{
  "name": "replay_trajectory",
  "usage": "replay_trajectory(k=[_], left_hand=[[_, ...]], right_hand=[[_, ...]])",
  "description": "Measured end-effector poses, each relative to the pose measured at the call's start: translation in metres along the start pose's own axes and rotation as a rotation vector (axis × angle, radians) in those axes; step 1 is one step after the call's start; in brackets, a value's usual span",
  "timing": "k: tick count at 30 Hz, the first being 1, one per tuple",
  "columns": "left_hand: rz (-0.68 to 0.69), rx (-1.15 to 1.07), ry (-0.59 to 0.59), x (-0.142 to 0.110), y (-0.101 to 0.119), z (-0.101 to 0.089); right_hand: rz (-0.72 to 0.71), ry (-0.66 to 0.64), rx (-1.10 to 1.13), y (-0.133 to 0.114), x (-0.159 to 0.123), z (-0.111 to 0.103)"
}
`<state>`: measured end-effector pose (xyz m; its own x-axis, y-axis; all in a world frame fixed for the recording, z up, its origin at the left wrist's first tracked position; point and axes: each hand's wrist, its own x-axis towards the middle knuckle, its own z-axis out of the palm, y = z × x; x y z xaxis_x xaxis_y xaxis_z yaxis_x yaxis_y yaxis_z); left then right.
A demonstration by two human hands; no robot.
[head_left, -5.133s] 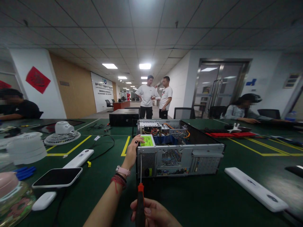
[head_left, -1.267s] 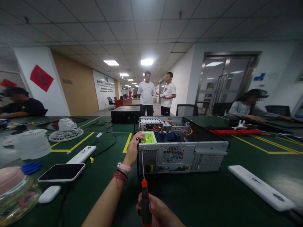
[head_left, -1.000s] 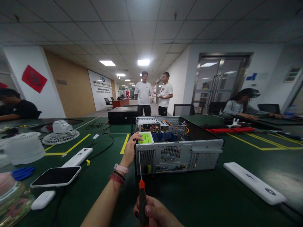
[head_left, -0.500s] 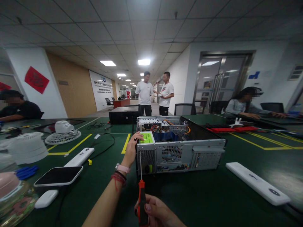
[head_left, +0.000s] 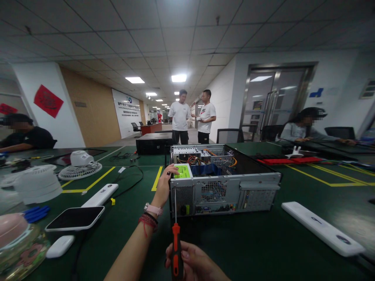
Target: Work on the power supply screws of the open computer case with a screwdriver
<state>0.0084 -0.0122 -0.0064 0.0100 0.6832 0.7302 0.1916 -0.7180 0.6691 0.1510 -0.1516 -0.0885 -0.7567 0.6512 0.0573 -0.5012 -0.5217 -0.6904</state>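
An opened computer case (head_left: 225,195) lies on its side on the green table, its rear panel facing me. At its near left corner my left hand (head_left: 166,181) grips the edge, with fingers bent over the top by the power supply's green label (head_left: 183,171). My right hand (head_left: 190,259) is closed around the red and black handle of a screwdriver (head_left: 176,246). The screwdriver's long shaft points forward, and its tip meets the upper left of the rear panel. Whatever sits under the tip is too small to make out.
Left of the case lie a phone (head_left: 75,218), a white power bank (head_left: 101,194), a white earbud case (head_left: 60,246) and a small fan (head_left: 80,166). Another white power bank (head_left: 322,228) lies at right. Behind stands a black computer case (head_left: 154,144); several people are around.
The screwdriver handle has turned in my right hand, so its red slotted side now faces up. My left hand stays at the case corner. The view has shifted slightly.
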Motion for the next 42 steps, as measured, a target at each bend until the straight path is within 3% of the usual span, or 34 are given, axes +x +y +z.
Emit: replay_trajectory(k=[13,42], left_hand=[[-0.016,0.025,0.007,-0.0004,0.0033,0.0006],[0.003,0.031,-0.013,-0.0005,0.0003,0.0002]], right_hand=[[0.004,0.044,0.070,0.0063,0.0067,-0.0070],[-0.004,0.025,0.085,0.0029,0.0026,0.0001]])
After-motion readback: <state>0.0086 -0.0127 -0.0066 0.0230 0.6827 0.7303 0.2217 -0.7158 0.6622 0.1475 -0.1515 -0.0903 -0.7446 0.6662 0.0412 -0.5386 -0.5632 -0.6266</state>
